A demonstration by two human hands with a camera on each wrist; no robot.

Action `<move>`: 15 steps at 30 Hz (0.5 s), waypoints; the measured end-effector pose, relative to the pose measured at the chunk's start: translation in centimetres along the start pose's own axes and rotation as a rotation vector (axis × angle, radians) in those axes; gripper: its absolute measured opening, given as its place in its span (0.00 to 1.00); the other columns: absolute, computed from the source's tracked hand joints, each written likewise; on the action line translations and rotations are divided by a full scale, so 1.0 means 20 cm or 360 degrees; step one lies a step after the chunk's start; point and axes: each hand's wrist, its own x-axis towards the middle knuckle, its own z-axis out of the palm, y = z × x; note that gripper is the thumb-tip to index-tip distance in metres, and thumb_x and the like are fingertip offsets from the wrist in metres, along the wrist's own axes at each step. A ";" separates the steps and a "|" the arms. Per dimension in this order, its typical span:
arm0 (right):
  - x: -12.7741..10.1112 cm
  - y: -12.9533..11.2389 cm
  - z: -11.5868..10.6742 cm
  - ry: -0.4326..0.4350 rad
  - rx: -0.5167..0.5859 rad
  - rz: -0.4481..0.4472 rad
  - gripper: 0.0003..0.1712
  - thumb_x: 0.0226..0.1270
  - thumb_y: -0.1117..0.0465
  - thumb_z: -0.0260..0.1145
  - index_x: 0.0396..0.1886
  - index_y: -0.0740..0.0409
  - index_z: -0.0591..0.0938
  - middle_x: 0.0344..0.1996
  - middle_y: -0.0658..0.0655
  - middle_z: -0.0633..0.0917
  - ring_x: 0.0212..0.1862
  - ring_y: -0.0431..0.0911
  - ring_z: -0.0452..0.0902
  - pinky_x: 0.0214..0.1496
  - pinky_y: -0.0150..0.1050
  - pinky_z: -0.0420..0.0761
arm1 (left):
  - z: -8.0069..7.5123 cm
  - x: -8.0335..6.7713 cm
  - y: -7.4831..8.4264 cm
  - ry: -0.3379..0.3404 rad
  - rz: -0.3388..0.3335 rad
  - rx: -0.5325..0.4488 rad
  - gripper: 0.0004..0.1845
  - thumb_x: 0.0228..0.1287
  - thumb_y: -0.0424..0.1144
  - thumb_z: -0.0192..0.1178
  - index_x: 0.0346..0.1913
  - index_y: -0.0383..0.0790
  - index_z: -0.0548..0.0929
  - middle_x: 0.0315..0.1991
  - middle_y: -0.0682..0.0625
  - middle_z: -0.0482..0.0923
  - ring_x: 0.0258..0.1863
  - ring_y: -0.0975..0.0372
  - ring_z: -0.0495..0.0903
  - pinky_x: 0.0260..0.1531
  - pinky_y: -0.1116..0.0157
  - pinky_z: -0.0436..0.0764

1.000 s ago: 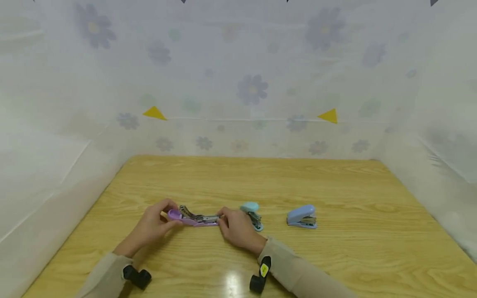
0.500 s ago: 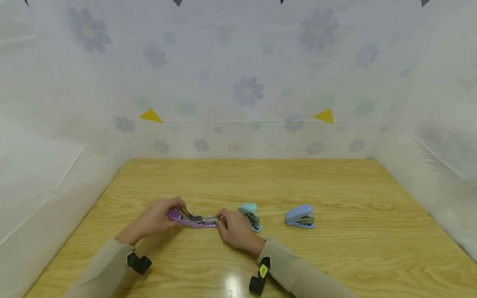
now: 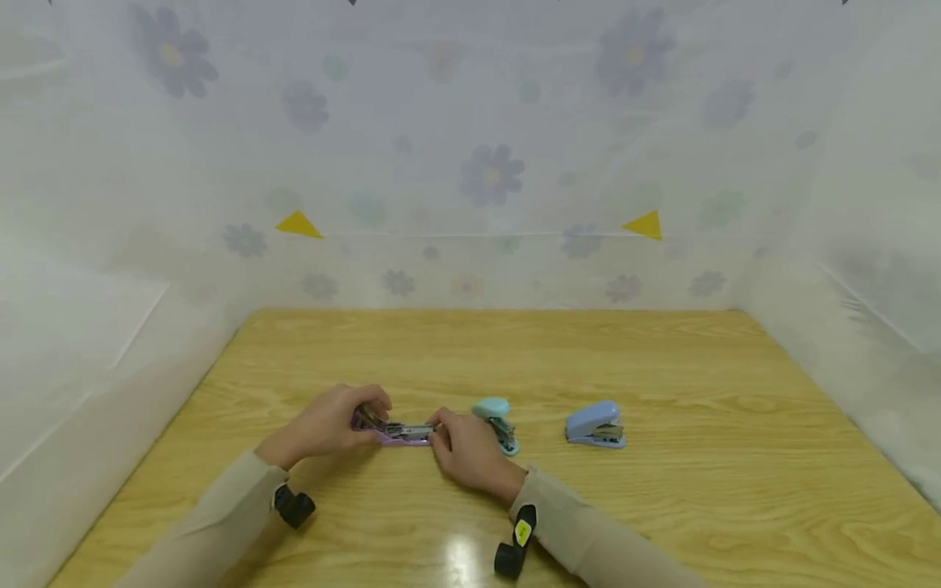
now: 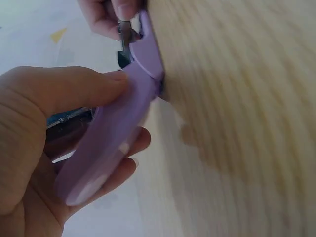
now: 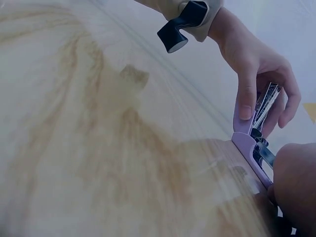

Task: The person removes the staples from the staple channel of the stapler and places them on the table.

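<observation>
Three staplers on a wood-grain table (image 3: 470,351); pale sheeting (image 3: 412,269) encloses it at the back and on both sides. Back sheet has faded flowers (image 3: 492,175), mostly grey-purple, plus two yellow triangles (image 3: 299,224) low down with a thin pale line running between them. Bright glare patch (image 3: 461,557) on the table's near part. Purple stapler (image 3: 404,442) is in the near half, left of centre, folded out lengthwise between both hands. Left hand (image 3: 331,419): grip closed round the purple handle cover, thumb on one face, fingers on the other. Right hand (image 3: 474,452): grip pinches the opposite end with thumb and fingers, that end down at the table. Metal channel (image 3: 412,432) lies exposed along the stapler's body; any staples in it are too small to tell. Second metal piece (image 3: 370,415) tilts up next to the left fingers, partly covered. Teal stapler (image 3: 492,406) stands just beyond the right hand, which hides part of it. Blue stapler (image 3: 594,422) sits farther right, apart from both hands, nose pointing right. Beige sleeves (image 3: 588,527) on both arms, black wrist cameras (image 3: 509,559) at the cuffs.
</observation>
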 end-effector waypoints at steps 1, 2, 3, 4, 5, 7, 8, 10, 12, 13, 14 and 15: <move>0.00 0.00 0.00 -0.0007 0.0006 0.0004 0.08 0.66 0.57 0.57 0.41 0.51 0.79 0.16 0.40 0.74 0.16 0.30 0.65 0.19 0.24 0.65 | 0.01 0.00 0.00 -0.0007 0.0004 -0.0006 0.17 0.50 0.36 0.69 0.44 0.42 0.78 0.35 0.54 0.83 0.33 0.66 0.81 0.31 0.70 0.79; 0.00 0.00 0.01 -0.0012 0.0014 0.0008 0.08 0.65 0.57 0.57 0.41 0.51 0.79 0.15 0.40 0.74 0.16 0.29 0.65 0.20 0.24 0.65 | 0.01 0.01 0.00 -0.0019 0.0008 -0.0012 0.16 0.50 0.36 0.69 0.44 0.43 0.79 0.36 0.54 0.82 0.34 0.66 0.81 0.31 0.71 0.79; -0.01 0.00 0.01 -0.0017 0.0019 0.0012 0.08 0.65 0.57 0.57 0.41 0.51 0.79 0.15 0.39 0.74 0.16 0.29 0.65 0.20 0.24 0.66 | 0.02 0.01 -0.01 -0.0031 0.0012 -0.0020 0.16 0.50 0.36 0.69 0.43 0.43 0.79 0.36 0.54 0.82 0.34 0.66 0.82 0.32 0.71 0.79; -0.01 0.00 0.01 -0.0024 0.0026 0.0016 0.08 0.65 0.57 0.57 0.41 0.51 0.79 0.15 0.39 0.73 0.16 0.29 0.65 0.20 0.24 0.65 | 0.02 0.01 -0.01 -0.0040 0.0020 -0.0021 0.15 0.50 0.35 0.69 0.43 0.44 0.80 0.37 0.54 0.82 0.34 0.65 0.82 0.32 0.71 0.80; -0.01 0.00 0.01 -0.0026 0.0032 0.0017 0.08 0.65 0.57 0.57 0.41 0.51 0.79 0.15 0.39 0.73 0.16 0.29 0.64 0.19 0.24 0.65 | 0.03 0.02 -0.01 -0.0052 0.0029 -0.0016 0.15 0.50 0.35 0.69 0.43 0.44 0.81 0.37 0.54 0.82 0.35 0.65 0.82 0.33 0.70 0.80; -0.01 0.00 0.01 -0.0015 0.0029 0.0006 0.07 0.65 0.57 0.58 0.41 0.51 0.79 0.14 0.39 0.72 0.15 0.30 0.63 0.18 0.24 0.64 | 0.02 0.03 0.00 -0.0065 0.0063 -0.0003 0.14 0.50 0.34 0.68 0.42 0.45 0.82 0.38 0.54 0.82 0.36 0.63 0.82 0.35 0.69 0.80; 0.00 -0.01 0.01 -0.0008 0.0027 0.0001 0.07 0.64 0.57 0.58 0.40 0.51 0.79 0.14 0.40 0.72 0.15 0.30 0.63 0.18 0.24 0.64 | 0.02 0.03 0.00 -0.0076 0.0075 0.0000 0.14 0.50 0.33 0.68 0.42 0.45 0.83 0.39 0.54 0.83 0.37 0.63 0.82 0.35 0.68 0.80; 0.00 0.00 0.00 0.0010 0.0014 -0.0013 0.07 0.64 0.58 0.58 0.40 0.51 0.79 0.14 0.40 0.72 0.14 0.30 0.62 0.17 0.24 0.62 | 0.01 0.05 0.00 -0.0101 0.0105 0.0015 0.13 0.51 0.32 0.67 0.42 0.46 0.84 0.40 0.54 0.83 0.38 0.61 0.82 0.37 0.67 0.80; 0.00 0.00 0.00 0.0027 -0.0004 -0.0023 0.07 0.63 0.58 0.58 0.40 0.51 0.79 0.14 0.40 0.71 0.14 0.30 0.62 0.16 0.23 0.62 | 0.00 0.06 0.00 -0.0148 0.0132 0.0048 0.12 0.52 0.33 0.67 0.42 0.47 0.84 0.41 0.54 0.83 0.39 0.61 0.82 0.38 0.66 0.80; 0.01 0.00 0.00 0.0032 -0.0011 -0.0023 0.07 0.63 0.58 0.58 0.40 0.51 0.79 0.13 0.39 0.71 0.14 0.29 0.62 0.16 0.23 0.62 | -0.01 0.07 0.00 -0.0178 0.0147 0.0051 0.12 0.52 0.33 0.67 0.41 0.47 0.84 0.41 0.54 0.83 0.40 0.61 0.82 0.39 0.66 0.80; 0.01 0.00 0.00 0.0037 -0.0018 -0.0026 0.07 0.63 0.58 0.58 0.40 0.51 0.79 0.13 0.39 0.71 0.14 0.29 0.62 0.16 0.23 0.61 | -0.01 0.08 0.00 -0.0211 0.0158 0.0049 0.12 0.52 0.34 0.67 0.41 0.47 0.84 0.41 0.53 0.83 0.40 0.60 0.82 0.39 0.66 0.80; 0.01 0.00 0.00 0.0040 -0.0021 -0.0026 0.08 0.63 0.58 0.58 0.40 0.51 0.79 0.13 0.39 0.71 0.14 0.29 0.61 0.16 0.23 0.61 | -0.02 0.09 0.00 -0.0246 0.0168 0.0047 0.12 0.52 0.34 0.67 0.42 0.47 0.85 0.41 0.53 0.83 0.40 0.60 0.82 0.39 0.65 0.80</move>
